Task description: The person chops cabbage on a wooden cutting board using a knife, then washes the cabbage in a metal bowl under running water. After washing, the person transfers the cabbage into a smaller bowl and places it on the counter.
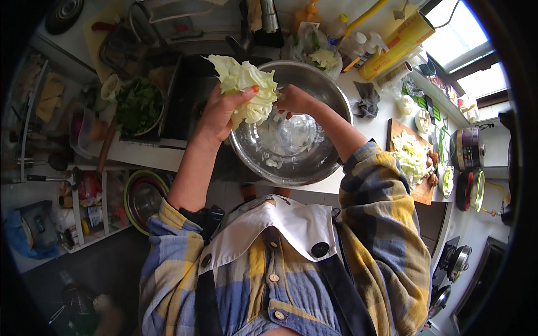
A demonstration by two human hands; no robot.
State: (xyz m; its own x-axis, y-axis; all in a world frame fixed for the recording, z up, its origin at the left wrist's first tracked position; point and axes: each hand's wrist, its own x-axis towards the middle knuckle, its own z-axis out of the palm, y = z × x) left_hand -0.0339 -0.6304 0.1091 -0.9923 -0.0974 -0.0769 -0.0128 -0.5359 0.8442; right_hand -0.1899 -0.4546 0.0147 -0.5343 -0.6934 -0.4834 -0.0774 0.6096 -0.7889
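Observation:
My left hand [229,107] grips a bunch of pale green cabbage leaves [252,84], thumb across their front, over the left rim of a large steel basin [332,168]. My right hand [296,101] is above the basin, close to the right side of the leaves; its fingers are bent and partly hidden, and whether they pinch a piece of leaf cannot be told. Water [290,134] lies in the basin, with a small pale leaf piece [272,163] near its lower side.
Right of the basin, a wooden cutting board [421,196] bears cut cabbage [410,155]. A grey cloth [367,99] and bottles stand or lie behind. Left are leafy greens [138,105] in a bowl, a sink-side black surface [189,101] and nested basins [145,197] below.

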